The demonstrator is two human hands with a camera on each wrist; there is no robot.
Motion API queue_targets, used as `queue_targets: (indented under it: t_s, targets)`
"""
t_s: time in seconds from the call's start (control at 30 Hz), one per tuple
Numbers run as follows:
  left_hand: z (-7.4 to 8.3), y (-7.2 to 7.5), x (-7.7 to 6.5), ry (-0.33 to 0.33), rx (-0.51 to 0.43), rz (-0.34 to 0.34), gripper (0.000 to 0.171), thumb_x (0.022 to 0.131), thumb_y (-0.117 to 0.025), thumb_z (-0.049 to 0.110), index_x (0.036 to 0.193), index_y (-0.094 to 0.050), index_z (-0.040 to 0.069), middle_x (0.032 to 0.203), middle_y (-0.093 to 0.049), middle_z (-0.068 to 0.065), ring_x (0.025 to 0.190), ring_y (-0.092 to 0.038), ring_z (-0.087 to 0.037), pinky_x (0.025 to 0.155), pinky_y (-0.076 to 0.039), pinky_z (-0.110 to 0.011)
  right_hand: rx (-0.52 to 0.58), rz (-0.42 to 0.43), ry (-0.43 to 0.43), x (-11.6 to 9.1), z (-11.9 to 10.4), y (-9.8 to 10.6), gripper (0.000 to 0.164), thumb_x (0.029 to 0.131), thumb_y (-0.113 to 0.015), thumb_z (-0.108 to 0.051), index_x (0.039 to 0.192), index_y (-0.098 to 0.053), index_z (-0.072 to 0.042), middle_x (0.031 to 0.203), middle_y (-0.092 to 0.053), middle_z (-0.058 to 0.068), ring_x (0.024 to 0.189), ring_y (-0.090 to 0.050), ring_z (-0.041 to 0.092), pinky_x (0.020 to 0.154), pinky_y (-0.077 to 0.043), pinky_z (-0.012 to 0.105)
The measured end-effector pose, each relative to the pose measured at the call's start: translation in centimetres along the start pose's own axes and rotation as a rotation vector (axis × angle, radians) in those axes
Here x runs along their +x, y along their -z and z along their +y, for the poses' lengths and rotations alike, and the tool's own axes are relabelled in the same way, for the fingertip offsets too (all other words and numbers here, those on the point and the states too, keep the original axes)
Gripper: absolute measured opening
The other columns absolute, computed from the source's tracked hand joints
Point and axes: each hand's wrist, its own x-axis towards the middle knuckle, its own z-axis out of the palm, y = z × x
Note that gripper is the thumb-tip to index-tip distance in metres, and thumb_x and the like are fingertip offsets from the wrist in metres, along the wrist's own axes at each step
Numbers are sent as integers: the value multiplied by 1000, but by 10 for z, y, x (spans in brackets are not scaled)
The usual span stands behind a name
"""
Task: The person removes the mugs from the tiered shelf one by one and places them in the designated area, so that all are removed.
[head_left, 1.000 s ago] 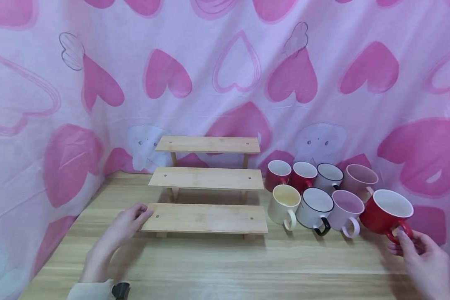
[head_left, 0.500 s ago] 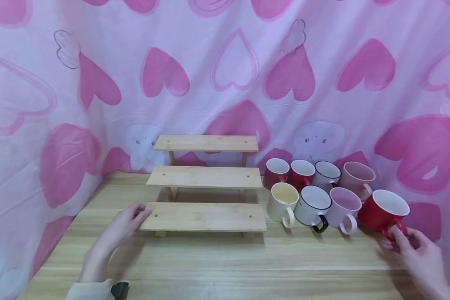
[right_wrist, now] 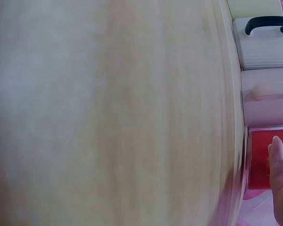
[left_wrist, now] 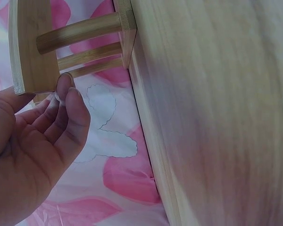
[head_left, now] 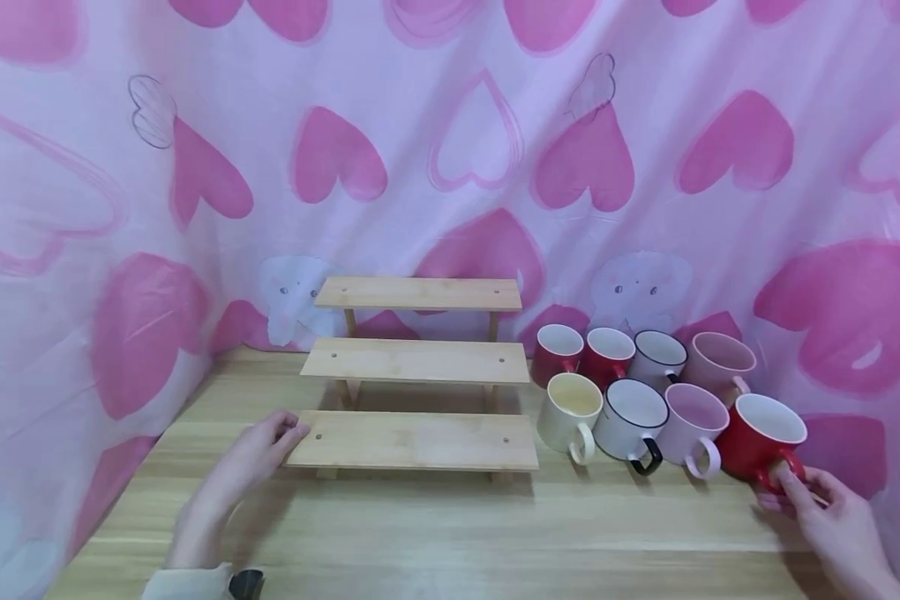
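My right hand [head_left: 832, 517] holds a red mug [head_left: 750, 446] with a white inside by its handle, at the right end of the front row of mugs. In the right wrist view the red mug [right_wrist: 259, 160] sits right at the tabletop beside the lilac mug [right_wrist: 269, 106], and one finger [right_wrist: 276, 157] extends along its side. At the left, my left hand [head_left: 258, 450] pinches the end of the lowest board of a three-tier wooden shelf [head_left: 412, 442]. The left wrist view has the thumb over the board [left_wrist: 33, 47] and the fingers [left_wrist: 75, 110] curled below its end.
Beside the red mug stand a lilac mug [head_left: 692, 425], a white mug with black handle [head_left: 622, 429] and a cream mug [head_left: 558, 425]. Behind them is a row of red, white and pink mugs [head_left: 708, 371]. A heart-print curtain [head_left: 420, 150] hangs behind the wooden table [head_left: 420, 542].
The red mug in my right hand has come down and slightly left, close to the lilac mug. My left hand stays at the shelf's end. The head view shifts slightly.
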Motion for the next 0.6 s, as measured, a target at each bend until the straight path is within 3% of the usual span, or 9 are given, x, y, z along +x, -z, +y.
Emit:
queue_targets:
  t_s: [0.27,0.47,0.6]
  targets:
    - [1,-5,0,11,-14,17,29,102,-54,28,104,-58,-1,76,-52,-3,71,-49,-17,65,-44,-35,194,-86,3,-1,12,-6,40,101,-53,-31,110,-49,8,79,-61,-22,65,-69,9,61,-47,9]
    - [3,-5,3,7,1,19,29,102,-54,28,105,-58,-1,76,-52,-3,72,-50,-17,66,-44,-35,236,-102,-1,1,13,-9,47,102,-51,-32,117,-43,13,82,-58,-27,67,-70,10,61,-48,9]
    - [2,-6,7,-5,-13,22,29,102,-53,28,104,-58,0,75,-51,-3,71,-49,-18,66,-44,-35,366,-112,-38,1,14,-12,37,101,-55,-31,114,-47,2,83,-60,-26,67,-70,8,61,-49,11]
